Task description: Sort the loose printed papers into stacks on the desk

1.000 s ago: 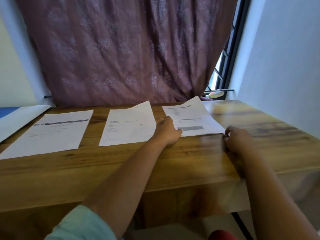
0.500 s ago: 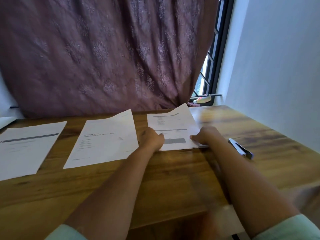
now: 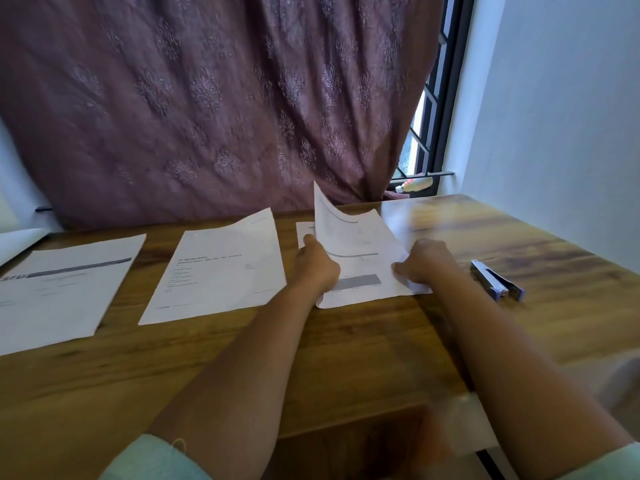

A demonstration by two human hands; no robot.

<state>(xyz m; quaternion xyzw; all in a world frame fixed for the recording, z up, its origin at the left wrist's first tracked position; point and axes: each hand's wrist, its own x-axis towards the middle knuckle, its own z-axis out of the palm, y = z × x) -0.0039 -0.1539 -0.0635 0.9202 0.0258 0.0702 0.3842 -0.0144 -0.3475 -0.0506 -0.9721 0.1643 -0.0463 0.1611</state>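
Printed white paper sheets lie in three places along the far side of the brown wooden desk (image 3: 346, 358). On the person's left sits a flat stack with a dark header bar (image 3: 65, 289), in the middle a stack with lines of small text (image 3: 221, 271) whose far right corner curls upward, and to the right a stack with a grey block printed near its lower edge (image 3: 360, 268).

Both hands are on that right stack. The left hand (image 3: 317, 266) grips its left edge with curled fingers, and the top sheet bends up sharply beyond it, its far corner standing in the air in front of the curtain. The right hand (image 3: 424, 259) is curled at the stack's lower right corner, fingertips on the paper; whether it pinches a sheet or only presses down I cannot tell.

Just to the right of that hand, apart from the papers, a blue and silver stapler (image 3: 497, 280) lies on the wood. A patterned mauve curtain (image 3: 214, 98) hangs behind the desk, with a dark-framed window (image 3: 446, 98) at its right side and a pale bottle (image 3: 415, 184) lying on the sill.
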